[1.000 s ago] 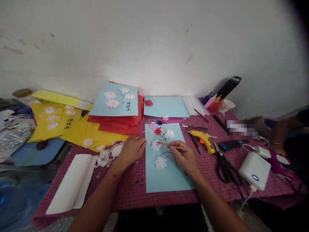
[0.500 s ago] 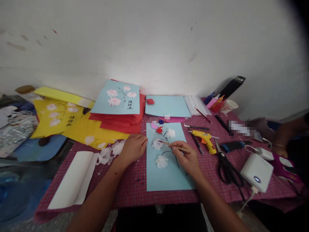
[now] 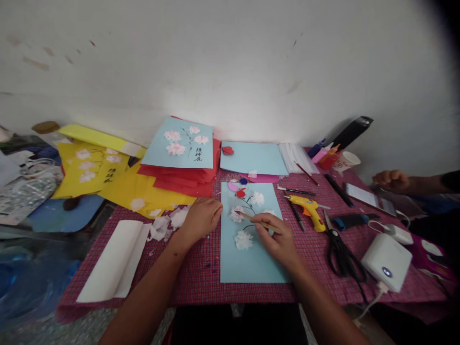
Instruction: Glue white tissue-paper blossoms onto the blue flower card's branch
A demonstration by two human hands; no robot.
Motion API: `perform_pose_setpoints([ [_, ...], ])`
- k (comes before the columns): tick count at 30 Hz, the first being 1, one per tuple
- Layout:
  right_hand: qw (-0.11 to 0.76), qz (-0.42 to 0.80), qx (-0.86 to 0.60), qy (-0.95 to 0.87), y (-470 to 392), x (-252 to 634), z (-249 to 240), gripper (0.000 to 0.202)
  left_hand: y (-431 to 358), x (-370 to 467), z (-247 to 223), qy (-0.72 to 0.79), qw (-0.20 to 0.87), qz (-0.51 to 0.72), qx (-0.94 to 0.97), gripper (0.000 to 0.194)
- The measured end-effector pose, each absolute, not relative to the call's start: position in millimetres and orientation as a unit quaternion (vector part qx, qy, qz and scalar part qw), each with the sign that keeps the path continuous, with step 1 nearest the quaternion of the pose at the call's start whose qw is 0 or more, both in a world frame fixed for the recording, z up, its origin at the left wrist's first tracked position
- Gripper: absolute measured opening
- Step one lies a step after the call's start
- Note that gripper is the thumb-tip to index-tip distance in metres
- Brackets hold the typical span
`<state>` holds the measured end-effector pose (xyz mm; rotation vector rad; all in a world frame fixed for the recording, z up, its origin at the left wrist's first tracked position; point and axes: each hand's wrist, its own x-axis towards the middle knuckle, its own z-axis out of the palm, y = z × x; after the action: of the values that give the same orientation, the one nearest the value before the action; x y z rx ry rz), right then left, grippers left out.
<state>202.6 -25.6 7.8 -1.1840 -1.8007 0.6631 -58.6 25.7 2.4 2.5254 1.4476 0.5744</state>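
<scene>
In my right hand (image 3: 275, 235) a thin paintbrush (image 3: 264, 224) is pinched, its tip on the middle-left white paper flower (image 3: 237, 214). That flower shows faint purplish marks. It sits on a light blue sheet (image 3: 247, 266) with a drawn dark stem and other white flowers, such as the lower one (image 3: 243, 240). My right hand partly covers the flower at the right. My left hand (image 3: 204, 218) rests at the sheet's left edge with its fingers curled; what is under them is hidden. At the sheet's top lie a red paint patch (image 3: 240, 193) and a dark blue one (image 3: 243, 181).
Right of the sheet are a yellow glue gun (image 3: 307, 209), black scissors (image 3: 343, 254), a white power bank (image 3: 387, 261) and a phone (image 3: 361, 195). A co-worker's hand (image 3: 391, 179) is beyond. Finished blue cards (image 3: 179, 160) and torn white paper (image 3: 160, 228) lie left.
The view has shifted slightly. The co-worker's hand has come in over the table at the right. My brush stays at the same flower; my left hand stays at the sheet's edge.
</scene>
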Motion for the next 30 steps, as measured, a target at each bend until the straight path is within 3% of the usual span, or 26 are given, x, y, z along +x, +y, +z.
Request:
perform_pose_setpoints([
  [6, 0.407, 0.281, -0.471, -0.73, -25, 199, 10, 0.015, 27, -59, 2, 0.484, 0.093, 0.198, 0.847, 0.022],
  [14, 0.474, 0.293, -0.521, -0.646, -24, 219, 10, 0.015, 27, -58, 3, 0.486, 0.091, 0.203, 0.845, 0.024],
  [22, 0.435, 0.242, -0.559, -0.663, 54, 221, 25, 0.022, 28, -59, 2, 0.476, 0.091, 0.2, 0.851, 0.024],
  [30, 0.419, 0.22, -0.572, -0.67, 105, 204, 9, 0.023, 27, -59, 7, 0.461, 0.101, 0.209, 0.856, 0.022],
])
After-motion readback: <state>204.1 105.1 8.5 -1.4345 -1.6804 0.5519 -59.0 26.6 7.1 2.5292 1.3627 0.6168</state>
